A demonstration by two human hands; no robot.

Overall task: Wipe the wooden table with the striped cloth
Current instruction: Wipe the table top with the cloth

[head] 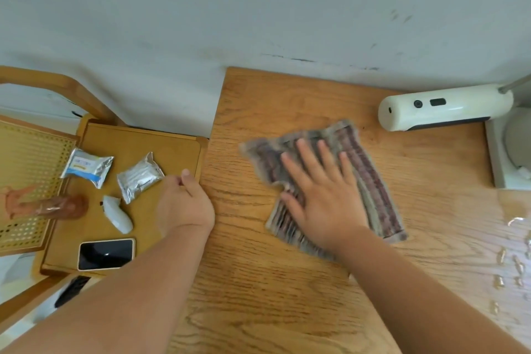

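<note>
Head view, left to right. Far left: a wooden tray (172, 149) on a cane-seat chair (31, 152), tray butted against the bench's left edge. On it: 2 foil packets (87, 167) (139, 179), a small white device (117, 214), a dark phone (106, 253). Likely parked there to keep the bench surface free for wiping.

Left hand (184, 204) sits at the tray's right rim, right where it meets the bench's left edge. Fingers are curled loosely, thumb up, close to the nearer foil packet; can't tell if they pinch it or just rest by it. Looks like bracing or steadying, not doing the wipe.

Bench (258, 296): wood grain, bare across the near half. Striped cloth (370, 181) lies flat near the bench's centre, toward the back edge. Right hand (321, 195) is pressed on top, palm down, fingers spread flat and fully extended, gripping nothing — pushes by friction, which suits a wipe stroke. Cloth edges are blurred, so judge it mid-stroke.

Cloth's long axis runs diagonally, from far-left to near-right; stripes follow that axis. Far end points at the back edge, near end sits under the wrist.

Right: a white cylindrical appliance (442, 108) lies on its side at the back-right corner, just beyond the cloth, not touching. Glare and small shiny bits (517, 267) by the right edge; unclear what.
</note>
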